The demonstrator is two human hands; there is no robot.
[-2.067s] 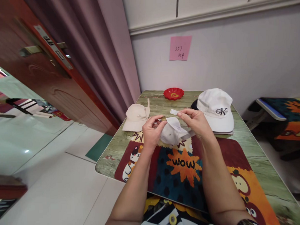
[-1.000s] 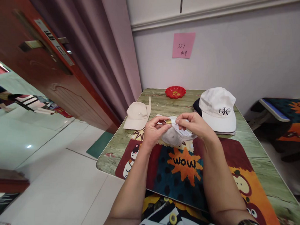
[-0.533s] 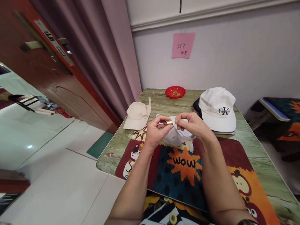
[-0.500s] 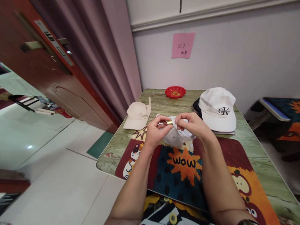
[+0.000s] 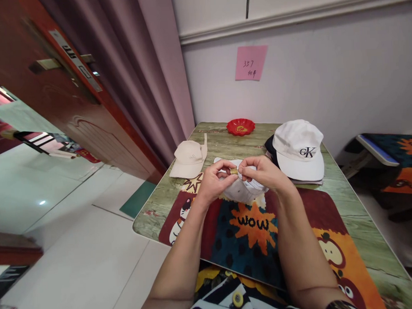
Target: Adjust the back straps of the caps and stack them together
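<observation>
A pale grey-white cap (image 5: 242, 192) lies on the printed mat below my hands. My left hand (image 5: 214, 180) pinches a small gold metal buckle (image 5: 233, 171) between thumb and fingers, just above the cap. Close against the buckle's right side, my right hand (image 5: 263, 171) is closed in a pinch. What its fingertips grip is too small to make out and partly covered by them. Both hands hide much of the cap's upper part.
A beige cap (image 5: 188, 159) with its strap sticking up sits at the left. At the right, a white cap with black letters (image 5: 299, 148) rests on a dark one (image 5: 270, 147). A red scalloped dish (image 5: 240, 127) stands at the back, near the wall.
My right fingertips have come in against the buckle, closing the small gap between the hands. The buckle has turned slightly and dipped, looking duller. The other caps and the dish stay put.
</observation>
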